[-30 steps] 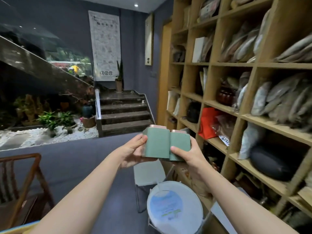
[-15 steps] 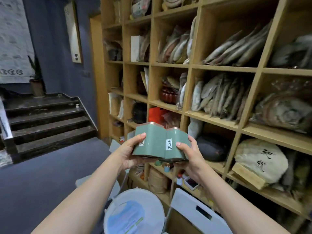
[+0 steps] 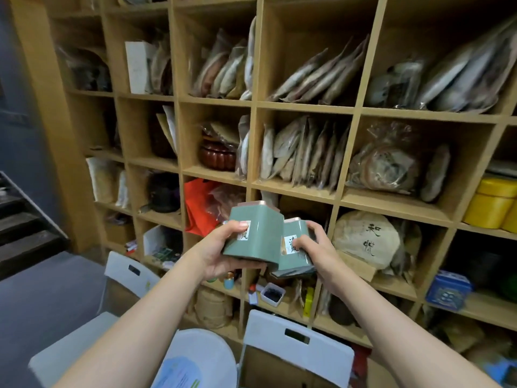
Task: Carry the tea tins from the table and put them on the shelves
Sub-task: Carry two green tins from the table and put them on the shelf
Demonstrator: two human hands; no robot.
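Observation:
I hold two green tea tins with copper lids and white labels in front of the wooden shelves. My left hand grips the left tea tin, thumb over its label. My right hand grips the right tea tin, which sits lower and partly behind the left one. Both tins tilt a little and touch each other. They are level with the compartment that holds a dark round object, mostly hidden behind them.
The shelf compartments are packed with wrapped tea cakes, flat pouches, a red bag, yellow tins and a blue box. Two white folding chairs and a round white lid stand below my arms. Dark stairs are at the left.
My view has swung right from the stairs onto the shelves, and I have come closer. The tins, side by side before, have shifted so the right one sits lower and behind.

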